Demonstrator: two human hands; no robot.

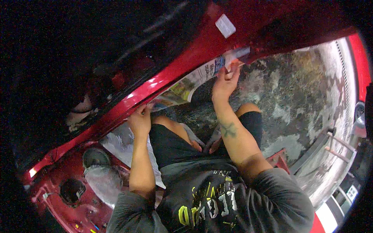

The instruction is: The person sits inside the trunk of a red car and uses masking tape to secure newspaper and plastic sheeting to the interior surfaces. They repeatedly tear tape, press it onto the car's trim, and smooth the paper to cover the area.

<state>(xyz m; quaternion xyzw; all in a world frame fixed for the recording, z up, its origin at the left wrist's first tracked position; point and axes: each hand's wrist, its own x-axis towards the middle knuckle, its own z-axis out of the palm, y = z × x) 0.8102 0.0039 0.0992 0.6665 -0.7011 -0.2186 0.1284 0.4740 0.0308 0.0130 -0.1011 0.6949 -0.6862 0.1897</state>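
A strip of printed newspaper (182, 91) runs along the lower edge of a red car sill (155, 82). My left hand (140, 119) pinches the paper's near left end against the sill, fingers bent together. Farther right, my right hand (226, 83) grips the other end, its thumb and fingers closed around the edge. Between my hands the sheet bows and hangs slightly away from the red metal. What lies under my fingertips is partly hidden.
A dark car interior (70, 46) fills the upper left. At lower left is a red door panel (54, 202) with round openings. A whitish sheet (126, 145) lies beside my left forearm. My knees are bent above the stained floor (287, 97). A small white block (225, 26) sits on the red bodywork.
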